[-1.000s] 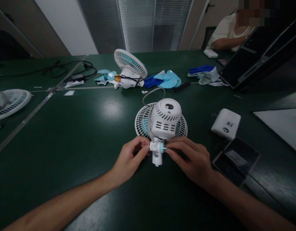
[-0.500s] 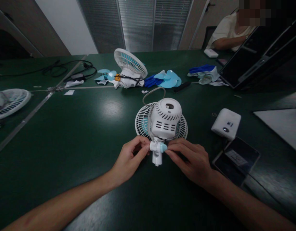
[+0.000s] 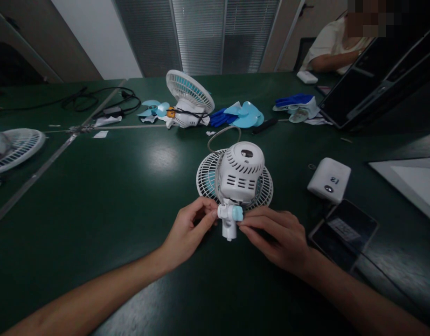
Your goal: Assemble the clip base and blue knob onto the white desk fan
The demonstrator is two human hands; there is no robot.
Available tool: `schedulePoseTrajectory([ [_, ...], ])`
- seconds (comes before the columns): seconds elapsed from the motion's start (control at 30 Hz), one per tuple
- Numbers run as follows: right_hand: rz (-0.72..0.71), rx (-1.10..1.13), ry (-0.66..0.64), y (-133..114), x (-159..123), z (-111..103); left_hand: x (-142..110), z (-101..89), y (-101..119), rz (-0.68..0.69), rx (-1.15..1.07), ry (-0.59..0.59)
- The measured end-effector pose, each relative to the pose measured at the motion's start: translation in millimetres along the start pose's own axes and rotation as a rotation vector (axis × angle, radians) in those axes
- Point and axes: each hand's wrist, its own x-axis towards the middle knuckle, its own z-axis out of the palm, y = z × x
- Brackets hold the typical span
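Note:
A white fan [image 3: 241,172] lies face down on its round grille, with its slotted motor housing upward. From the housing's near side a white neck joint [image 3: 229,228] points toward me. My left hand [image 3: 192,226] is closed, thumb and forefinger pinching the left end of this joint. A light-blue knob [image 3: 237,213] sits on the joint's right end. My right hand [image 3: 278,233] has its fingertips pressed together at the knob, with thumb below and fingers along its right edge. Some of the right fingertips are hidden behind the knob.
Farther back lie another fan [image 3: 190,100], light-blue fan blades [image 3: 246,115] and blue-and-white gloves [image 3: 297,105]. A white power bank [image 3: 329,179] and a dark phone-like slab [image 3: 344,233] lie right. A fan grille [image 3: 21,144] stands left. A person [image 3: 327,51] sits across the table.
The light-blue knob has turned and shows a broader face. My right fingertips have shifted slightly down around it. My left hand and the fan have stayed nearly still.

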Motion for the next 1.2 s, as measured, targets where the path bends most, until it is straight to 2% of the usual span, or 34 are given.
schedulePoseTrajectory([
  [0.13,-0.037,-0.021,0.007,-2.9,-0.6,-0.8,-0.1,-0.4,-1.5,0.007,0.011,-0.001],
  [0.47,-0.020,-0.070,0.069,2.7,-0.7,-2.1,0.6,0.1,1.8,0.001,-0.015,-0.003],
  [0.97,0.136,-0.056,0.084,-0.6,4.2,1.3,-0.3,-1.5,-0.4,0.005,-0.023,-0.016],
  [1.2,0.136,-0.025,0.079,4.9,3.8,4.1,0.7,-1.6,-0.4,0.008,-0.017,-0.013],
])
